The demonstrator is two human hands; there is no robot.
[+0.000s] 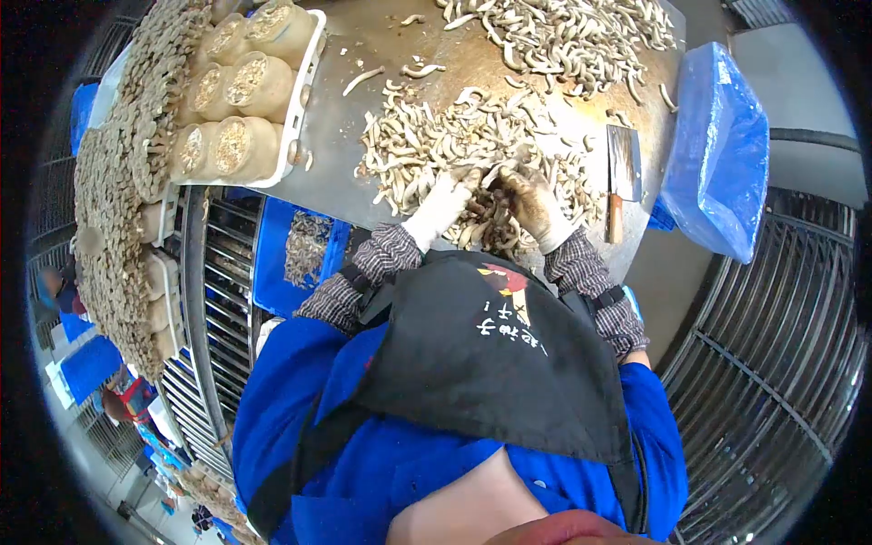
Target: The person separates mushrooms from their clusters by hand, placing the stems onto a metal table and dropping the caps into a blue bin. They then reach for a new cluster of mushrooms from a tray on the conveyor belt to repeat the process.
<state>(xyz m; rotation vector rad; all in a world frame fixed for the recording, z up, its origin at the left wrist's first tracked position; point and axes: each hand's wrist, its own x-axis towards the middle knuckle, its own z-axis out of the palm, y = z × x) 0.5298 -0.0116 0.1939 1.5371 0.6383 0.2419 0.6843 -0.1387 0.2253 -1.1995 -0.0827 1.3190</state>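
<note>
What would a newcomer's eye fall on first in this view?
Probably the near heap of pale mushrooms on the metal table, with the gloved left hand and gloved right hand at its near side. Then the blue bag at the table's right, the cleaver beside the heap, and the grey-brown clusters massed at picture left.

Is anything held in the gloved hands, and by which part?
The left hand and right hand are among the mushrooms; any hold, and its place, cannot be told.
</note>
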